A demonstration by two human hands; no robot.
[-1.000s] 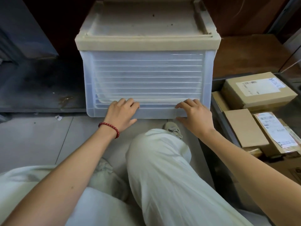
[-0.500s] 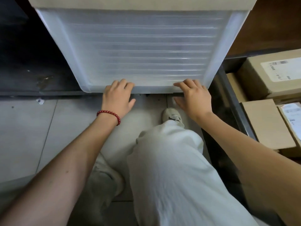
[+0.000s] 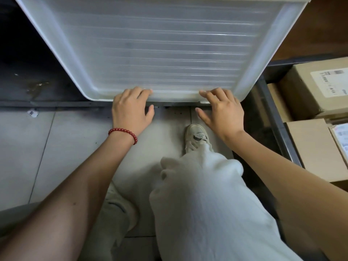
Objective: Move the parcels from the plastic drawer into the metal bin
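The translucent white plastic drawer (image 3: pixel 160 53) fills the top of the view, with its ribbed front facing me; its inside is hidden. My left hand (image 3: pixel 130 110), with a red bead bracelet on the wrist, rests its fingertips on the lower edge of the drawer front. My right hand (image 3: pixel 222 112) touches the same edge further right, thumb spread below. Neither hand holds a parcel. The metal bin (image 3: pixel 282 132) stands at the right, holding cardboard parcels: a labelled box (image 3: pixel 320 91) and a flat box (image 3: pixel 316 147).
My knee in white trousers and a light shoe (image 3: pixel 195 136) are on the tiled floor just below the drawer. A dark low ledge (image 3: pixel 37 81) runs to the left of the drawer. A wooden surface (image 3: pixel 320 31) lies at the upper right.
The view has moved closer and lower, so the drawer front looks larger. Both hands have stayed on its lower edge.
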